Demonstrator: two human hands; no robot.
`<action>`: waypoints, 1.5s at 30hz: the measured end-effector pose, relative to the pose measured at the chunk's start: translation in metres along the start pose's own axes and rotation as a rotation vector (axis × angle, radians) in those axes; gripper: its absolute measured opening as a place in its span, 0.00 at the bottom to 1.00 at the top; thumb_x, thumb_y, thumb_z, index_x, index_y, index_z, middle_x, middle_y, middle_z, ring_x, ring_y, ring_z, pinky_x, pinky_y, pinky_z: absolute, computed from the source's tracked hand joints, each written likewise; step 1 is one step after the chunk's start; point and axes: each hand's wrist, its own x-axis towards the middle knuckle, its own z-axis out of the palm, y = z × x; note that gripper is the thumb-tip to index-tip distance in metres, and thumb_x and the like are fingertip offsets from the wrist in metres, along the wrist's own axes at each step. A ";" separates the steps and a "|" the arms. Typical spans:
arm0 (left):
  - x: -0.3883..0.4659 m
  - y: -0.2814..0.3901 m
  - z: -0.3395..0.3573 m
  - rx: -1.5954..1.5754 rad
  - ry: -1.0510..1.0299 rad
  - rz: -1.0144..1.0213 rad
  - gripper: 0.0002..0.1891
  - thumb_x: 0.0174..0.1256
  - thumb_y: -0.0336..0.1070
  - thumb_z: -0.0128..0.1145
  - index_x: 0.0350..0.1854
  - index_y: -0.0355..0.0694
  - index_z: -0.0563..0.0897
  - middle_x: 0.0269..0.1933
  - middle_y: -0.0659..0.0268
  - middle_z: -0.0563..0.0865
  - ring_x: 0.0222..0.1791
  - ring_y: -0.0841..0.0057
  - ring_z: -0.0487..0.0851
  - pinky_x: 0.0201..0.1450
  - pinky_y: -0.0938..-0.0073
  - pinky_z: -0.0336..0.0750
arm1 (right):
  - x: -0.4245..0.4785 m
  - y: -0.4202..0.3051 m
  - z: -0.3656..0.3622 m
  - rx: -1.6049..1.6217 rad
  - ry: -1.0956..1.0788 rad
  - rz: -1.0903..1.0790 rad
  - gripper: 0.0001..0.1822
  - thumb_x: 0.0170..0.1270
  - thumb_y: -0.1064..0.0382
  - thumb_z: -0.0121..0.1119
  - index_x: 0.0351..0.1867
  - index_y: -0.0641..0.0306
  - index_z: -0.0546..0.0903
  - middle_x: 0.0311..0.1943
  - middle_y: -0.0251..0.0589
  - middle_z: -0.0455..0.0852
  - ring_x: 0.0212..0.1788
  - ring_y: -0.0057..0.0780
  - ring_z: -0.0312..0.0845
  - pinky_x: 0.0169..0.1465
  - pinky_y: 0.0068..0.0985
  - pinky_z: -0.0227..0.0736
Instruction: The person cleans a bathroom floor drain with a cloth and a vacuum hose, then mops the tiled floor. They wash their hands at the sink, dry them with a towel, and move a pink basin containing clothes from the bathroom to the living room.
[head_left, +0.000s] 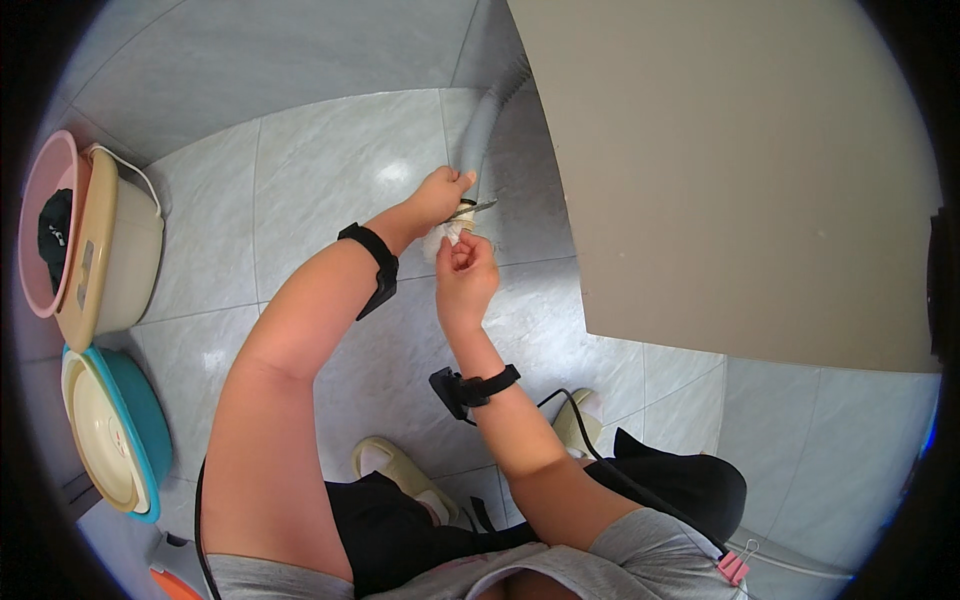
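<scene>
My left hand (444, 196) is closed at the lower end of a grey drain hose (480, 131), thumb against it; the other fingers are mostly hidden. Just below the hand, a black ring and a thin, flat metal piece (484, 205), seen nearly edge-on, sit around the hose end. A pale yellowish fitting (466, 223) shows beneath them. With thumb and fingertips curled together, my right hand (469, 281) pinches crumpled, whitish thin material (444, 238) beside that fitting. Whether it is plastic film or paper I cannot tell. The floor opening there is hidden.
A large beige panel (720, 180) stands close on the right, and the hose runs behind its edge. Along the left wall are a pink basin (46, 292), a beige-lidded tub (131, 247) and a blue basin (142, 420). A black cable (600, 456) trails by my right arm.
</scene>
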 end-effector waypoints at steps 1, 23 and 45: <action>-0.002 0.002 0.003 0.001 0.002 0.023 0.21 0.67 0.48 0.49 0.40 0.27 0.74 0.31 0.59 0.78 0.30 0.75 0.72 0.34 0.69 0.69 | 0.001 0.001 0.004 -0.019 0.007 -0.031 0.08 0.55 0.71 0.61 0.36 0.67 0.77 0.22 0.40 0.78 0.20 0.30 0.73 0.27 0.27 0.69; 0.010 -0.003 -0.006 0.063 0.005 0.004 0.22 0.66 0.51 0.51 0.38 0.31 0.76 0.28 0.66 0.77 0.27 0.80 0.71 0.31 0.74 0.67 | 0.015 0.048 -0.028 0.216 0.048 0.143 0.13 0.57 0.70 0.59 0.43 0.70 0.74 0.24 0.31 0.75 0.22 0.14 0.66 0.27 0.16 0.65; 0.003 0.003 0.001 0.066 0.031 0.071 0.22 0.66 0.49 0.52 0.43 0.30 0.73 0.34 0.63 0.78 0.32 0.78 0.74 0.36 0.73 0.70 | 0.027 0.010 -0.016 -0.113 -0.010 -0.248 0.10 0.53 0.72 0.60 0.38 0.67 0.77 0.29 0.36 0.75 0.24 0.23 0.66 0.31 0.22 0.67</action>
